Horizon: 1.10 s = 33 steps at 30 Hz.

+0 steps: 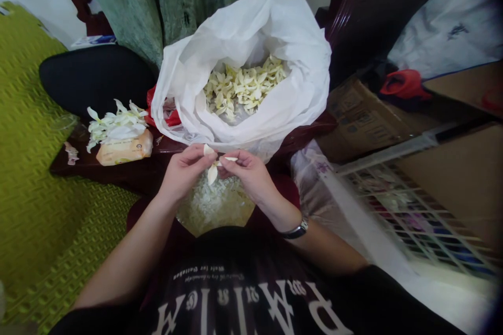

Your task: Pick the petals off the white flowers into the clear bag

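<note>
Head view: a pale flower (212, 174) is pinched between the fingertips of the left hand (184, 171) and right hand (247, 174), above a shredded white heap (212, 207). Excess pinch force could tear its thin petals; a slackened pinch could drop it short of the white plastic bag (298, 47) of blossoms (244, 86).

both hands pinch at it: the left hand (183, 170) and right hand (247, 175) hold a white flower (212, 172) over pale shreds (212, 207), just below a plastic bag (275, 26) of cream petals (243, 86).
</note>
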Tool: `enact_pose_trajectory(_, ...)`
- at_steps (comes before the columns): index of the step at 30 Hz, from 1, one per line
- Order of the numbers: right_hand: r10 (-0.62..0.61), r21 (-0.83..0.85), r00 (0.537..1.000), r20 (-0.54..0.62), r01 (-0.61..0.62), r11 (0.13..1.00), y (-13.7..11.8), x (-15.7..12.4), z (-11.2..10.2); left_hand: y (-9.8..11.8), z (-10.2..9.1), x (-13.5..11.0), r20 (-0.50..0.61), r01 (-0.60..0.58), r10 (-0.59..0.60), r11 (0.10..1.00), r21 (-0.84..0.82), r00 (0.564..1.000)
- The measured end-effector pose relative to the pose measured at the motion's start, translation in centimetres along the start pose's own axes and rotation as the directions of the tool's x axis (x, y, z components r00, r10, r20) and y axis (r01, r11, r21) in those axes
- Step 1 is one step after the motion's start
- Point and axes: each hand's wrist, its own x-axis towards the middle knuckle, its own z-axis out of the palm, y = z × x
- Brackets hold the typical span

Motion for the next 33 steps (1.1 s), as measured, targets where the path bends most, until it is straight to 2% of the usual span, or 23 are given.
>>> enact_pose_trajectory(5,-0.01,-0.037,0.999,0.048,0.012,0.999,0.3,-0.2,0.0,-0.4,0.2,0.0,-0.01,-0.039,0.039,0.999,-0.009,0.999)
enact_pose_trajectory(13,0.039,-0.006,0.996,0.079,-0.038,0.999,1.4,-0.1,-0.2,-1.1,0.8,-0.4,-0.041,0.152,-0.158,0.98,-0.129,0.987)
enact_pose_trajectory(18,0.123,0.092,0.99,0.072,-0.129,0.987,1.8,0.3,0.0,-1.3,0.9,-0.6,-0.02,0.188,-0.192,0.974,-0.124,0.981)
enact_pose_trajectory(21,0.13,0.109,0.991,0.029,-0.132,0.985,1.6,0.5,0.3,-1.2,0.9,-0.6,-0.003,0.197,-0.199,0.973,-0.121,0.98)
enact_pose_trajectory(26,0.049,0.117,0.998,-0.046,-0.043,0.992,1.4,0.6,0.5,-1.1,0.9,-0.4,-0.003,0.127,-0.128,0.987,-0.094,0.992)
enact_pose_trajectory(28,0.0,0.114,0.998,-0.06,0.007,0.993,1.3,0.7,0.4,-1.3,0.9,-0.4,-0.041,0.114,-0.118,0.99,-0.089,0.992)
enact_pose_trajectory(31,-0.101,0.138,0.988,-0.114,0.116,0.984,1.1,0.9,0.1,-1.6,1.0,-0.3,-0.18,0.075,-0.094,0.991,-0.111,0.979)
enact_pose_trajectory(33,-0.176,0.166,0.969,-0.174,0.205,0.965,0.8,1.1,-0.3,-1.7,1.0,-0.1,-0.295,0.026,-0.071,0.988,-0.155,0.953)
